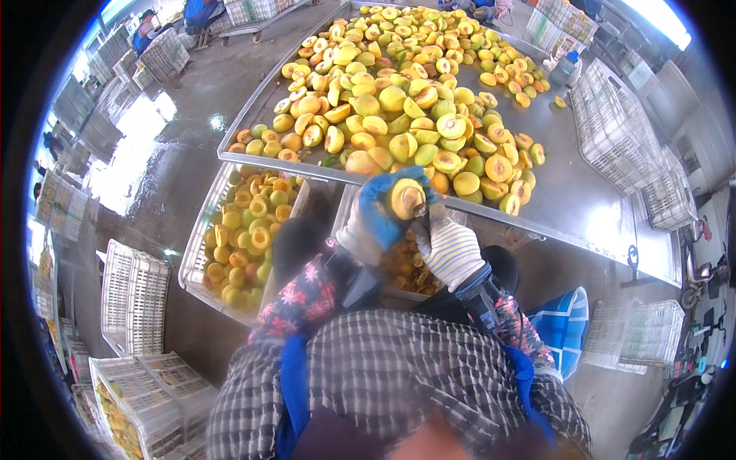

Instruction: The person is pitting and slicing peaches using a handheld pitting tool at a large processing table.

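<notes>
My left hand [387, 211], in a blue and white glove, is wrapped round a halved yellow peach [407, 198], cut face up with the stone area showing. My right hand [447, 244], in a white striped glove, closes on a small dark tool [419, 211] whose tip is at the peach; the fingers hide most of it, so its exact kind does not show. Both hands are over the near edge of a metal table [567, 203], which bears a big heap of halved peaches [383, 107]. Below them is a crate of pits and scraps [410, 268], partly covered by my arms.
At my left stands a white crate of peach halves [247, 234]. Stacked white crates [136, 295] are further left, others [617, 126] on the table's right. A blue checked bag [560, 326] sits at my right. A bottle [565, 69] stands on the table; wet floor lies left.
</notes>
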Demonstrator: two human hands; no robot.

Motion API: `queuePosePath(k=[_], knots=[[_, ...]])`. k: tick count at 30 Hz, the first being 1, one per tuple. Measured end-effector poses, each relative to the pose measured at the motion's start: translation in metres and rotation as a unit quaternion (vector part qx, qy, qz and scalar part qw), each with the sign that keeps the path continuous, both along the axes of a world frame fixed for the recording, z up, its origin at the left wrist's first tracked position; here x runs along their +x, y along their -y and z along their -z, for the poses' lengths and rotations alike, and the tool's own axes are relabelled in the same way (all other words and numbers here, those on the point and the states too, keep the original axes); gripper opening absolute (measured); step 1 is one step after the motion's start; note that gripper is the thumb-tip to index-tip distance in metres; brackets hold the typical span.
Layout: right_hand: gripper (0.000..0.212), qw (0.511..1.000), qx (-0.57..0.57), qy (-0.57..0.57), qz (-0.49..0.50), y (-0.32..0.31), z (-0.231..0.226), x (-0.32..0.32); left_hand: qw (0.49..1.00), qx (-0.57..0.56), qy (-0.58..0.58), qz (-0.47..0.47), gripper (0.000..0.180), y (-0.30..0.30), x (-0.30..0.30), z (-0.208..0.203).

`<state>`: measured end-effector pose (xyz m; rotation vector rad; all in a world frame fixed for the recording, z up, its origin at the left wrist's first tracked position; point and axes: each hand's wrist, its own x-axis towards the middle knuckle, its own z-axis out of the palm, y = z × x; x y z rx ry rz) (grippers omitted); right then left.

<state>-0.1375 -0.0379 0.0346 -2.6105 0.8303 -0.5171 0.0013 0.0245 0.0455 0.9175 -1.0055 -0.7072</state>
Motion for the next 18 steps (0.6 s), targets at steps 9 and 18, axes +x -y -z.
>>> queuePosePath(k=[9,18], knots=[[0.027,0.985,0.044,-0.166,-0.019,-0.009,0.001,-0.005,0.974,0.0,0.201,-0.107,0.036,-0.004,0.002,0.037],[0.03,0.984,0.131,-0.108,-0.053,-0.019,-0.007,-0.004,0.941,0.089,-0.325,0.015,0.043,0.002,-0.016,0.012]])
